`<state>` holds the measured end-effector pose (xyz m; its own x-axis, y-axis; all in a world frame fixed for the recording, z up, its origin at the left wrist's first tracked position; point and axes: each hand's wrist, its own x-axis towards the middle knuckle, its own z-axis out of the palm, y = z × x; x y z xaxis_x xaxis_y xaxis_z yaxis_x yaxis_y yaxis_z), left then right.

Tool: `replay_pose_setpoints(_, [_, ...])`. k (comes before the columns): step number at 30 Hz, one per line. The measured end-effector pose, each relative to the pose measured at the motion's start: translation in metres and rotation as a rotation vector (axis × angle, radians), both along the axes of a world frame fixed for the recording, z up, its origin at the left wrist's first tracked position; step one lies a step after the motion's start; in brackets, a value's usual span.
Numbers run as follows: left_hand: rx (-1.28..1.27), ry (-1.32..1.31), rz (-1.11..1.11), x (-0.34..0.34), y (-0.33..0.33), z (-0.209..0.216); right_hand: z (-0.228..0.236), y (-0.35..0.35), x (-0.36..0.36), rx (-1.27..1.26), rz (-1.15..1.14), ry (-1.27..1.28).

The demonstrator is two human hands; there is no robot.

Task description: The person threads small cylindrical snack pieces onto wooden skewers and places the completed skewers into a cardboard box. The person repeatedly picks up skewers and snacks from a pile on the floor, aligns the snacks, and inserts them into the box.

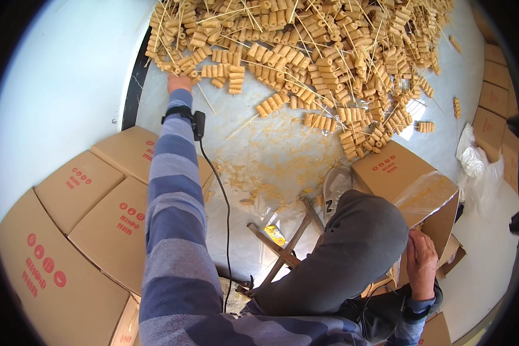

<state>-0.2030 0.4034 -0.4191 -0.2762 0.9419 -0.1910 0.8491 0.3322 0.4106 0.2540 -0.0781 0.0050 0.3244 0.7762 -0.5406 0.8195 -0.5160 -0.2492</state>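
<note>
A large heap of skewers [334,69], tan ridged pieces on thin pale sticks, covers the far floor. My left arm is stretched out, and my left hand [180,82] touches the heap's near left edge; its fingertips are lost among the skewers [185,62] there. Beside my bent knee, my right hand [422,262] is held low with its fingers curled together. What lies inside those fingers, if anything, is hidden. Right by that hand stands an open cardboard box [393,167] with a clear plastic liner [429,196] over its edge.
Closed cardboard boxes [78,179] with red print are stacked at my left, and more boxes [493,95] line the right wall. Crumbs [277,164] litter the floor before me. A wooden folding stool [282,251] is under me; white plastic bags [476,158] lie at right.
</note>
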Motion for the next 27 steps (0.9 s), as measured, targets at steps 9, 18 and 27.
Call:
replay_pose_setpoints(9, [-0.105, -0.13, -0.201, 0.124, -0.151, 0.012, 0.007, -0.012, -0.003, 0.123, 0.031, -0.028])
replay_pose_setpoints(18, [-0.283, -0.38, -0.387, 0.233, -0.268, 0.074, 0.026, -0.059, -0.004, 0.128, -0.038, -0.054])
replay_pose_setpoints(27, [0.066, -0.601, -0.177, 0.144, -0.231, 0.115, 0.028, -0.075, -0.008, 0.119, -0.089, -0.021])
